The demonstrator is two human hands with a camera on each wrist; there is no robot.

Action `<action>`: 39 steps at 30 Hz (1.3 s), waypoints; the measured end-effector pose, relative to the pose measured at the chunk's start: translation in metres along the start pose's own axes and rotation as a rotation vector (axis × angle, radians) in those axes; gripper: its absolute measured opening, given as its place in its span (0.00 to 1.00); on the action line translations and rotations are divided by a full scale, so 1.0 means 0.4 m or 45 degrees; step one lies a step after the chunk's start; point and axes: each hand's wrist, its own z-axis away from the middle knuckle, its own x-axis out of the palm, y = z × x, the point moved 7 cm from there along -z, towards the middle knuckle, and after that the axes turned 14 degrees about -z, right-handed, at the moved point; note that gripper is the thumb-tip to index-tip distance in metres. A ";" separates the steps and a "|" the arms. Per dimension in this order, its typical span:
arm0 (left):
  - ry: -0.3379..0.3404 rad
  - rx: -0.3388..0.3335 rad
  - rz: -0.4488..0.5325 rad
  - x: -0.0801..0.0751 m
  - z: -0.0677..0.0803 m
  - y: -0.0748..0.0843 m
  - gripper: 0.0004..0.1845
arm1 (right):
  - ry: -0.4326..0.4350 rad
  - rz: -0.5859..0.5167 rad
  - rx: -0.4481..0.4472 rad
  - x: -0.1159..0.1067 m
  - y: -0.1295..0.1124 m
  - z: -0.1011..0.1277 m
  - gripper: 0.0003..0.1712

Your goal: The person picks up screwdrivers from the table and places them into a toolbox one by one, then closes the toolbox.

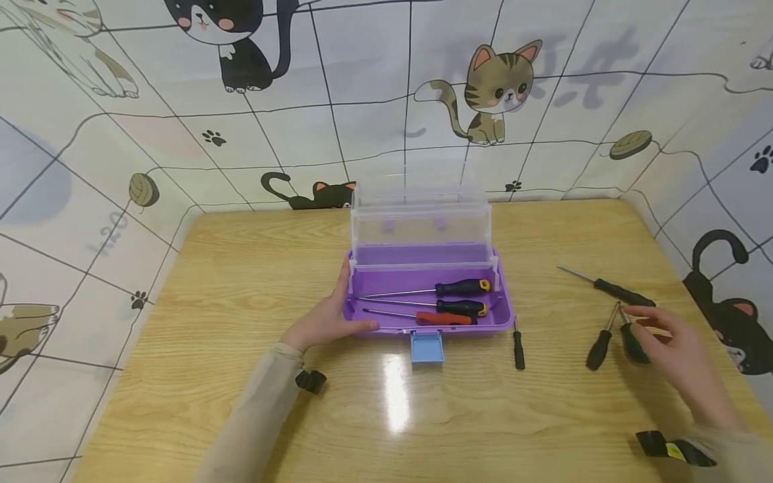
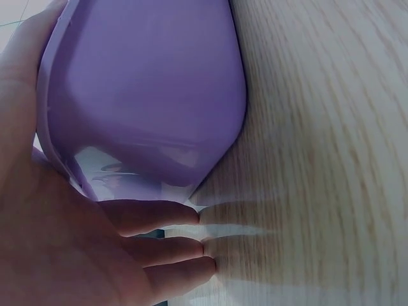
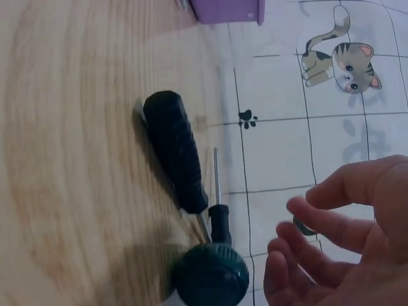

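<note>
The right grip (image 1: 675, 345) is hovering by the green-handled screwdriver (image 1: 634, 349) on the bench (image 1: 241, 275), thumb and fingertips parted — probably a pick-up is starting, calling for a narrower pinch; contact I cannot confirm. The left grip (image 1: 329, 318) is bracing the purple toolbox (image 1: 392, 278), spread wide. The head view is showing three screwdrivers (image 1: 461, 288) inside; the right wrist view is revealing the green handle's round end (image 3: 211, 274).
</note>
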 end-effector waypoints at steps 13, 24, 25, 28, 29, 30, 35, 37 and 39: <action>0.009 -0.032 -0.033 -0.004 0.006 0.005 0.70 | -0.026 0.091 0.085 -0.025 0.071 0.011 0.33; 0.002 -0.015 -0.017 0.000 0.005 0.005 0.69 | -0.109 0.229 0.270 0.001 0.109 0.010 0.39; 0.003 -0.012 -0.012 0.000 0.005 0.004 0.69 | -0.110 0.235 0.274 0.003 0.111 0.008 0.39; 0.001 -0.015 -0.011 0.000 0.005 0.002 0.69 | -0.109 0.274 0.293 0.006 0.116 0.002 0.38; 0.001 -0.021 -0.019 0.000 0.005 0.002 0.69 | -0.109 0.282 0.295 0.007 0.117 0.001 0.38; 0.000 -0.022 -0.022 0.000 0.006 0.002 0.69 | -0.110 0.291 0.296 0.007 0.118 -0.001 0.37; -0.001 -0.018 -0.021 -0.001 0.006 0.008 0.69 | -0.098 0.300 0.295 0.007 0.120 -0.001 0.37; 0.001 -0.009 -0.012 -0.002 0.006 0.011 0.69 | -0.083 0.298 0.298 0.005 0.122 0.000 0.37; 0.002 -0.008 -0.012 -0.003 0.007 0.013 0.69 | -0.063 0.301 0.293 0.004 0.121 0.003 0.37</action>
